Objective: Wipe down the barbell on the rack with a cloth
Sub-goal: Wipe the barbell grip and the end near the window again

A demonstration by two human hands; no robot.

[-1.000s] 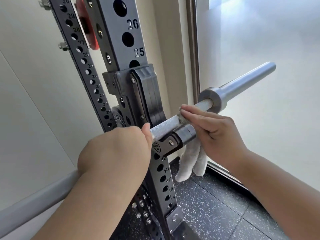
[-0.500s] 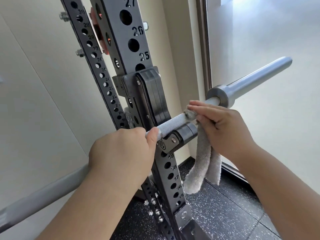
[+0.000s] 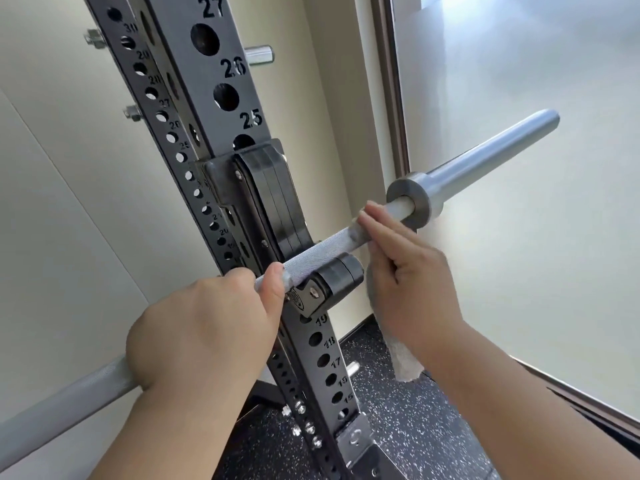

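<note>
The silver barbell [image 3: 325,245] lies across the black J-hook [image 3: 273,202] of the grey numbered rack upright [image 3: 221,64]. Its sleeve [image 3: 491,150] sticks out to the upper right past a collar. My left hand [image 3: 204,334] grips the knurled shaft just left of the hook, thumb lying along the bar. My right hand [image 3: 412,278] lies over the shaft between the hook and the collar and holds a pale grey cloth [image 3: 405,362] against it. The cloth's loose end hangs below that hand. How the thumb lies under the bar is hidden.
A frosted glass panel [image 3: 536,237] in a metal frame stands close on the right. A cream wall [image 3: 52,202] runs along the left behind the bar. Black speckled rubber floor [image 3: 415,427] and the rack's bolted foot [image 3: 353,438] lie below.
My right hand with the cloth has slid along the shaft toward the collar, away from the hook. The left hand kept its grip. The camera moved closer.
</note>
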